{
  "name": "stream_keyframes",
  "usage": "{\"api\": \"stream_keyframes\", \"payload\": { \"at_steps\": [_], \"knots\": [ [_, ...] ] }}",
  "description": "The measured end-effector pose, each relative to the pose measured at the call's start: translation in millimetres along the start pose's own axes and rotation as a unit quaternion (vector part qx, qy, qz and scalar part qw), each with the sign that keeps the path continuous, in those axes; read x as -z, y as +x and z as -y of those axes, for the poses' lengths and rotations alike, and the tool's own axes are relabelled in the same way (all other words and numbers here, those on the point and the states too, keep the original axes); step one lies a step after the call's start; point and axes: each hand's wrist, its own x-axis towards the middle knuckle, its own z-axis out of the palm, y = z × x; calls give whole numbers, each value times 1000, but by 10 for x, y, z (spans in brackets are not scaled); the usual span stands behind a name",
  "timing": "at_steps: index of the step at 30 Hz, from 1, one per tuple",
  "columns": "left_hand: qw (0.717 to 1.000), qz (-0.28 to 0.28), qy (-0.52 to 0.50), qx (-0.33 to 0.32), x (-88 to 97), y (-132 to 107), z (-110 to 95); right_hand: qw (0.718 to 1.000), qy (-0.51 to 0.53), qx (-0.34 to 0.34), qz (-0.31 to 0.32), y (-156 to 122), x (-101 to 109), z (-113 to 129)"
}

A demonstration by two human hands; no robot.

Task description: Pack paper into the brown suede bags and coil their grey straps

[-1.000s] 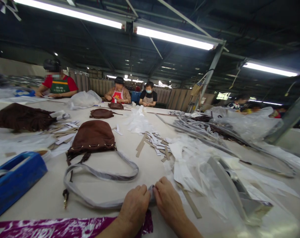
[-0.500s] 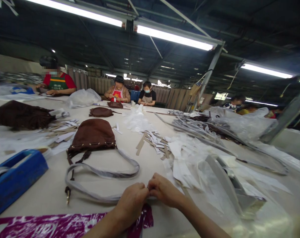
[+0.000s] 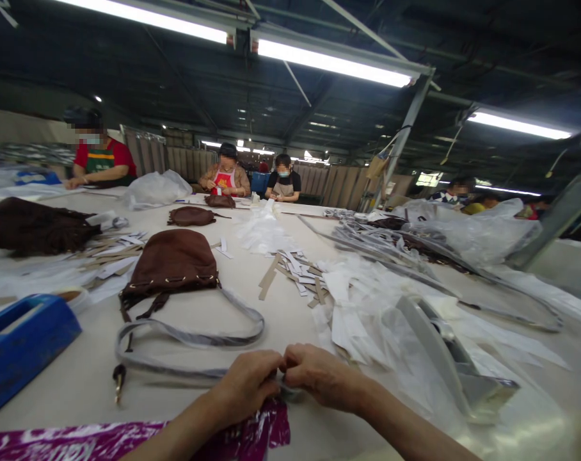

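Observation:
My left hand [image 3: 247,379] and my right hand [image 3: 319,371] meet at the near table edge, pinching a grey film-wrapped bag strap [image 3: 189,339] between their fingertips. The strap loops back to a brown suede drawstring bag [image 3: 170,262] lying on the white table [image 3: 79,384]. A metal clasp [image 3: 119,378] hangs from the strap's other side, left of my hands. Past my right hand lie loose white plastic sheets [image 3: 362,326]. The strap's end is hidden inside my fingers.
A blue tape dispenser [image 3: 22,346] stands at the left and a grey one [image 3: 444,339] at the right. A purple printed bag [image 3: 252,426] lies at the near edge. Paper strips [image 3: 295,275], more brown bags [image 3: 189,216] and co-workers [image 3: 226,171] lie beyond.
My hands have drawn closer, their fingertips now meeting on the strap. The whole scene has shifted slightly left and up in view as my head moved.

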Motion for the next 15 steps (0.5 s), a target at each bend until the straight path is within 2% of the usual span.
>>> {"api": "stream_keyframes", "payload": {
  "at_steps": [5, 9, 12, 15],
  "knots": [
    [995, 26, -28, -88, 39, 43, -11, 997, -54, -1, -52, -81, -84, 29],
    [996, 12, -30, -77, 3, 52, 12, 994, 76, -25, -76, -136, -141, 35],
    [997, 12, -9, -81, -12, 58, 32, 979, 149, -86, -109, -133, -172, 38],
    [995, 18, 31, -97, -63, 62, -11, 973, 109, -164, -120, -111, -170, 96]
  ]
}}
